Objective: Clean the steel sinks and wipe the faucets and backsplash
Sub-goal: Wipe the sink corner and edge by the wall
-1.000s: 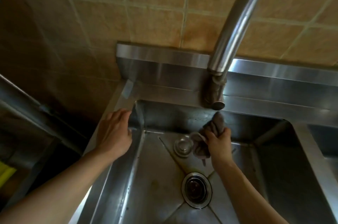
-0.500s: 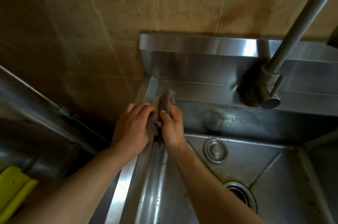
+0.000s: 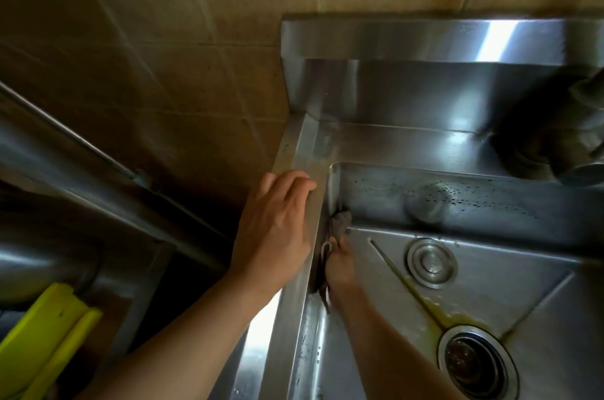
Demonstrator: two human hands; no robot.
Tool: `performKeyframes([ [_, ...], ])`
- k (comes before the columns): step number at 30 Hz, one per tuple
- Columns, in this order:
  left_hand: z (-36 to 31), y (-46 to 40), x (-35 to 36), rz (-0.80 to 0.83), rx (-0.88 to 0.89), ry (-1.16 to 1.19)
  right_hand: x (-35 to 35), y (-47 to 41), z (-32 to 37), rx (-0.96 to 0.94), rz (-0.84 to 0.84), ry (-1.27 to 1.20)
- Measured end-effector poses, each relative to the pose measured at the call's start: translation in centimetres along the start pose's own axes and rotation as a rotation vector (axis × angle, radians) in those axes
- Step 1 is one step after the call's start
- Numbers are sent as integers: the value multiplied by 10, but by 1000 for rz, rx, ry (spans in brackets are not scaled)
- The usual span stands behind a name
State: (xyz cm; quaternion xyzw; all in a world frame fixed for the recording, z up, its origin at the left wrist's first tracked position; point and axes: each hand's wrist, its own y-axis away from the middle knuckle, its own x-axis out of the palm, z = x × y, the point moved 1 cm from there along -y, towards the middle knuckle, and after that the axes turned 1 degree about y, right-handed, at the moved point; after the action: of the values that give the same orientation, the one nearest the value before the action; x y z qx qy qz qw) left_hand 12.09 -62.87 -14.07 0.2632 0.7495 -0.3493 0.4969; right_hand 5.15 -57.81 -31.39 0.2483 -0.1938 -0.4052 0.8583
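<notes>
Left hand [image 3: 273,223] lies flat on the sink [image 3: 510,288] rim at its left edge, fingers straight and together. Right hand [image 3: 338,269] is down inside the basin, holding a dark cloth [image 3: 340,223] against the left wall near the back corner; its finger positions appear curled, though largely hidden. Yellowish residue [image 3: 434,308] streaks toward the drain [image 3: 477,363].

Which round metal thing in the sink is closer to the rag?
The small solid disc near the back wall is closer to the rag. The bigger drain, with its dark open hole, sits farther toward the front.
</notes>
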Motion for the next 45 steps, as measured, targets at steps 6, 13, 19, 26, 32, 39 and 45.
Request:
performKeyframes([
  [6, 2, 1, -1, 21, -36, -4, 1, 39, 29, 88, 108, -230],
  [13, -9, 26, -25, -53, -55, 73, -9, 106, 67, -219, 280, -143],
  [19, -22, 75, -22, 42, -76, -54, -5, 62, 11, -101, 131, -61],
  [26, -18, 77, -17, 9, -64, -45, -6, 18, -52, -87, 93, -102],
  [32, -18, 76, -20, -9, -56, -26, -14, 127, 20, -182, 246, 28],
  [39, -42, 122, -44, 12, -200, -109, -27, 179, 23, -383, 373, 46],
  [45, -41, 143, -37, 117, -199, -129, -27, 111, -62, -100, 206, 184],
])
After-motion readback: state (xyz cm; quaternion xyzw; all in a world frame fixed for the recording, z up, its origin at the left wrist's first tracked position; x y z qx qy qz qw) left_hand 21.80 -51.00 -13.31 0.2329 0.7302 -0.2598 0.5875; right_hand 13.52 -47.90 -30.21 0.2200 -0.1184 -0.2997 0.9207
